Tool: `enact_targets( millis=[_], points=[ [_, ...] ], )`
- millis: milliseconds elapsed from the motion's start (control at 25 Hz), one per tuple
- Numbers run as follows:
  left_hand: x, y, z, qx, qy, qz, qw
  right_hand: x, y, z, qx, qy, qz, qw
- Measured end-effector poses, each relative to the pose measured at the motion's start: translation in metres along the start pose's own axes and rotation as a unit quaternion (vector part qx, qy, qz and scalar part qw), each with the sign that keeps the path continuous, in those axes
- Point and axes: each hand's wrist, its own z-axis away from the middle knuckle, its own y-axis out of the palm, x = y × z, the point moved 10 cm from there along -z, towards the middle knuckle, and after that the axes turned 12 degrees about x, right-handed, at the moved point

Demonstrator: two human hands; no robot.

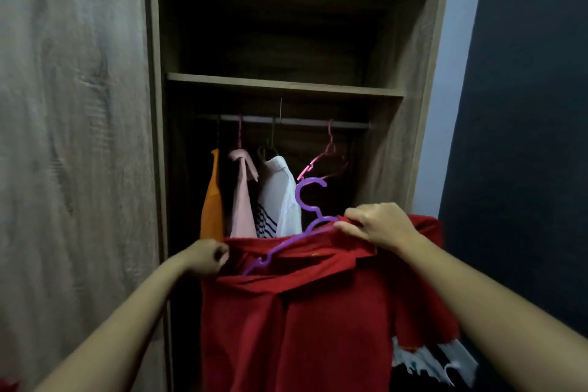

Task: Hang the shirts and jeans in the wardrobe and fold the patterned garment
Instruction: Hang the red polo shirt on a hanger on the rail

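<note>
Right fingers: my right hand (378,226) pinches the collar of the red shirt (299,321) beside the purple hanger (296,232).
Left fingers: my left hand (206,256) is curled, gripping the shirt's other shoulder.
Arms: both stretched forward, raised.
Shirt: held up in front of the open wardrobe (286,86), hanger tilted inside its neck.
Rail (296,121): orange, pink and white garments hanging, plus an empty pink hanger (324,159).

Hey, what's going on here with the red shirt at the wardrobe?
A person is fitting a red shirt onto a purple hanger in front of the open wardrobe. The left hand grips one shoulder of the shirt, and the right hand pinches the fabric near the collar. It is not yet on the rail, where an orange garment, a pink shirt, a white shirt and an empty pink hanger hang.
</note>
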Motion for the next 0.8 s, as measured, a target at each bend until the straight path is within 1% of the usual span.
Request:
enact_targets(
  millis=[40,80,120,160,200,240,280,320,360,400,440,520,640,720,800],
  points=[
    [-0.021,-0.016,-0.001,-0.041,0.004,-0.035,0.999,0.000,0.005,-0.001,0.008,0.033,-0.020,0.999],
    [-0.047,-0.029,0.000,-0.085,0.038,-0.036,0.995,-0.005,0.010,-0.002,0.024,0.083,-0.065,0.994],
    [-0.072,-0.039,0.007,-0.128,0.092,-0.006,0.988,-0.014,0.017,-0.003,0.048,0.138,-0.114,0.983],
    [-0.089,-0.048,0.018,-0.172,0.155,0.049,0.972,-0.023,0.020,-0.002,0.057,0.180,-0.161,0.969],
    [-0.091,-0.059,0.029,-0.242,0.200,0.088,0.945,-0.031,0.020,0.000,0.054,0.204,-0.191,0.959],
    [-0.082,-0.069,0.042,-0.324,0.201,0.088,0.920,-0.037,0.016,0.002,0.044,0.211,-0.211,0.953],
    [-0.069,-0.076,0.051,-0.385,0.156,0.049,0.908,-0.042,0.011,0.005,0.029,0.210,-0.230,0.950],
    [-0.057,-0.077,0.052,-0.401,0.114,0.011,0.909,-0.045,0.007,0.006,0.014,0.200,-0.248,0.948],
    [-0.050,-0.073,0.048,-0.373,0.088,-0.018,0.923,-0.047,0.005,0.007,0.001,0.189,-0.262,0.947],
    [-0.048,-0.068,0.043,-0.336,0.097,-0.023,0.937,-0.046,0.003,0.007,-0.003,0.179,-0.269,0.946],
    [-0.050,-0.065,0.041,-0.311,0.119,-0.009,0.943,-0.045,0.002,0.007,-0.003,0.173,-0.269,0.947],
    [-0.051,-0.065,0.036,-0.304,0.135,-0.006,0.943,-0.041,0.003,0.005,0.005,0.167,-0.266,0.949],
    [-0.065,-0.064,0.033,-0.289,0.155,-0.048,0.944,-0.036,0.005,0.002,0.022,0.145,-0.282,0.948],
    [-0.070,-0.066,0.034,-0.284,0.174,-0.025,0.943,-0.036,0.007,0.000,0.042,0.146,-0.276,0.949],
    [-0.064,-0.075,0.041,-0.313,0.181,0.022,0.932,-0.047,0.008,0.004,0.043,0.165,-0.261,0.950]
  ],
)
